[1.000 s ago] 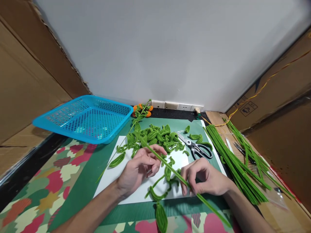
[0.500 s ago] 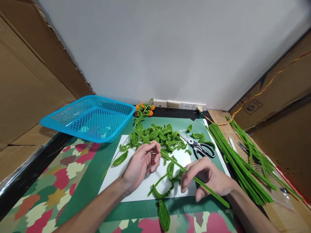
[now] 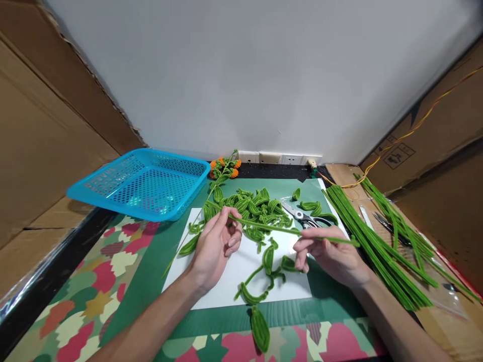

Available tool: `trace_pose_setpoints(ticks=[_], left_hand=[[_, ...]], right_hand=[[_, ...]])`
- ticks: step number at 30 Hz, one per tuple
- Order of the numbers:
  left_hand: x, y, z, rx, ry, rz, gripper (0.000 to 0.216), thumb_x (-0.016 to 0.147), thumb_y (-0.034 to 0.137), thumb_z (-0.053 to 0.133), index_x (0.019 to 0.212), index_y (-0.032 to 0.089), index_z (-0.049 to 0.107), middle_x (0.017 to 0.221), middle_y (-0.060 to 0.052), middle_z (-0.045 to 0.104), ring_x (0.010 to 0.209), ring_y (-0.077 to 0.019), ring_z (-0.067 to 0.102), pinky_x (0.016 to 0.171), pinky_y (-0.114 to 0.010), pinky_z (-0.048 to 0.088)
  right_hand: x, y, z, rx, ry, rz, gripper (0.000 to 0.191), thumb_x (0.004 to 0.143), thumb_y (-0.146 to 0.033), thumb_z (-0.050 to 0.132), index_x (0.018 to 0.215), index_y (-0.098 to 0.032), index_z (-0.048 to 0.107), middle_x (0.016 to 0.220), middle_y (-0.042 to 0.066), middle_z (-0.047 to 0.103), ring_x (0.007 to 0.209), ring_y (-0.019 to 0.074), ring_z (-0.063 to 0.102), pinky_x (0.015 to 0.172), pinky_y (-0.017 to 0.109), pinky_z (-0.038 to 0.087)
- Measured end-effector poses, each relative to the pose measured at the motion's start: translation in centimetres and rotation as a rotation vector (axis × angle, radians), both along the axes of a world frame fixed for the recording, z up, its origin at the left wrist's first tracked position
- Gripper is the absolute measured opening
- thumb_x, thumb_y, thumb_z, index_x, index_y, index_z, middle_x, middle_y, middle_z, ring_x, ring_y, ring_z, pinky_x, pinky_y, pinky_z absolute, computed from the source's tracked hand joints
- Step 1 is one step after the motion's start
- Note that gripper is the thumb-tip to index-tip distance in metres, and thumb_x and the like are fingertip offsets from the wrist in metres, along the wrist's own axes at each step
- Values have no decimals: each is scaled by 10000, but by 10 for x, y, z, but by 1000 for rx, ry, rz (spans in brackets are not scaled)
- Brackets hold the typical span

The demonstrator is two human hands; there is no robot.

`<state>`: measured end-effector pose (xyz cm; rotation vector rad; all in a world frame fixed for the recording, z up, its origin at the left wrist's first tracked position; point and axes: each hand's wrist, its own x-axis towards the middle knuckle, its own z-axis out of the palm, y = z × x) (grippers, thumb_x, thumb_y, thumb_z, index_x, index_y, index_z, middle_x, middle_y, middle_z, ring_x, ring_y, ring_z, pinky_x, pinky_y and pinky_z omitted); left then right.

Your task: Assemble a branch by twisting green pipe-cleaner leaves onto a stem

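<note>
A long green pipe cleaner stretches nearly level between my hands above a white sheet. My left hand pinches it between thumb and index finger, the other fingers curled. My right hand grips it towards its right end, which sticks out past the knuckles. Behind lies a heap of leaf shapes bent from green pipe cleaner. Nearer me are a leaf with a curled stem and another leaf at the sheet's front. Scissors with black and grey handles lie behind my right hand, partly covered by it.
A blue perforated basket stands at the left. Orange flowers on a green stem lie by the wall. A bundle of green pipe cleaners and pliers lie at the right. Cardboard flanks the workplace; wires run along the right.
My right hand has risen and turned, so the pipe cleaner has swung from a steep slant to nearly level. My left hand has moved slightly left and keeps its pinch.
</note>
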<state>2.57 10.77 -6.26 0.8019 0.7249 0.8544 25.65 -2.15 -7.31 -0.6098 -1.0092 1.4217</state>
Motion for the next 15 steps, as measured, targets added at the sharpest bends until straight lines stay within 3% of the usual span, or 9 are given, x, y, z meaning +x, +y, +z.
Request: trace_pose_setpoints(ticks=[4,6,8,15], left_hand=[[0,0,-2,17,9,19,366,950,535,714,922,189,597,794,22,535,471,-42,371,372,-138,273],[-1,0,-2,3,17,1,419,946,596,687,904,193,581,797,20,533,471,-49,370,371,-147,273],[-1,0,-1,-13,13,-36,451,949,633,654,890,194,567,806,18,528,484,-58,370,379,-157,278],[-1,-4,6,-17,-1,-88,605,1001,748,415,721,213,379,735,17,430,595,-123,392,487,-196,380]], right_hand=[[-4,8,-4,-95,-20,-310,268,990,-464,721,1145,-265,813,789,28,759,567,119,666,516,221,504],[-6,12,-6,-138,-92,-502,257,960,-450,760,1008,-205,818,728,13,692,545,95,597,485,196,471],[-8,14,-8,-187,-141,-600,279,951,-453,768,916,-177,788,682,1,645,536,90,563,478,189,463],[-15,16,-10,-247,-271,-445,473,984,-586,663,804,-153,722,632,-3,593,485,83,512,445,190,401]])
